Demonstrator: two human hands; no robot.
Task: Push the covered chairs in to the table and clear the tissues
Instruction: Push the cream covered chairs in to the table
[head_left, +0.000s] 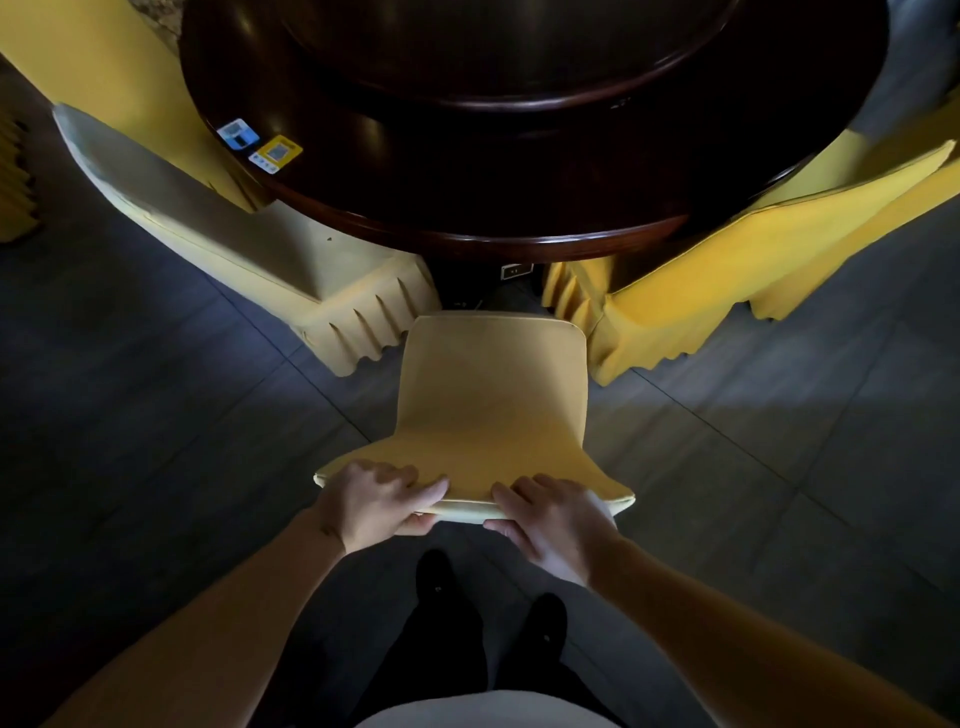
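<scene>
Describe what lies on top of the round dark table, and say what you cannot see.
On the table lie two small cards, one blue and one yellow, near its left edge, and a raised round turntable in the middle. No tissues show; the far side is out of frame.

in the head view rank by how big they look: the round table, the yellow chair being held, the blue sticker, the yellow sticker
1. round table
2. yellow chair, held at its top by both hands
3. blue sticker and yellow sticker: alike, no ranking.
</scene>
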